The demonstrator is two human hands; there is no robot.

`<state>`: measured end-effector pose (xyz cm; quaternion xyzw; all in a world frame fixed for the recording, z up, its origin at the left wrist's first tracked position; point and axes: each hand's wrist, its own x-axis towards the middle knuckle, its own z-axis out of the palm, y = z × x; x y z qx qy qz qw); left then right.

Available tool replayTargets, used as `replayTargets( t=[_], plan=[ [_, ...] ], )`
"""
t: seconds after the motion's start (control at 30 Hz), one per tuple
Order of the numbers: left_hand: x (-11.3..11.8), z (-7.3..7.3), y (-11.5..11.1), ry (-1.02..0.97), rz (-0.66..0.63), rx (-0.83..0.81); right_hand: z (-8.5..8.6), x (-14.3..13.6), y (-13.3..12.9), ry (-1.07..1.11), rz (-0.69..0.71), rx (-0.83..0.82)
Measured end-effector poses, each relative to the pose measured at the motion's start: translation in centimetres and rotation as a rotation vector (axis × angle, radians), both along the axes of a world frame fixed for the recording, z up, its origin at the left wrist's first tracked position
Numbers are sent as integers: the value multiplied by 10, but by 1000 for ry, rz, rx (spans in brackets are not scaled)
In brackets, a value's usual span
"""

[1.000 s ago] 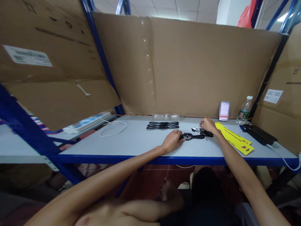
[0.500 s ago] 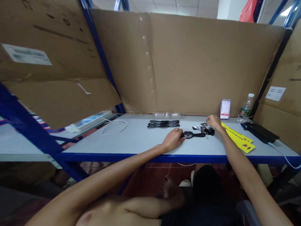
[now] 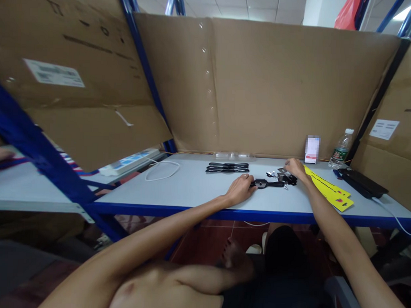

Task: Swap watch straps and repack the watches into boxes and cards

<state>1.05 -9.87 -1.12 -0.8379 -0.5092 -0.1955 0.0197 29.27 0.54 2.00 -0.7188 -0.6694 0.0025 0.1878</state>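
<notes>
Left arm and right arm: both extended.
Left hand right of frame centre, fingers curled; right hand farther right, slightly higher.

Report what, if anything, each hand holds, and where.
Left hand: black spokeshave, by its left-side handle. Right hand, by the small black parts: can't tell.

Dark shorts below a bare torso, bare arms, small ring on the left hand.

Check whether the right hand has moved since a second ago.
Yes, slightly rightward: the right hand now sits a little nearer the upright phone, and more of the small parts shows beside it.
</notes>
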Motion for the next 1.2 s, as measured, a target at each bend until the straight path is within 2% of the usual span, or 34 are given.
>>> replayTargets(
  t=[0.4,0.87,1.2],
  plan=[
    [4,1,0,37,15,5,-2,14,7,-19,6,64],
    [4,4,-3,37,21,4,9,16,0,-77,-30,122],
    [2,1,0,24,-3,9,7,11,-1,-75,-8,56]
  ],
)
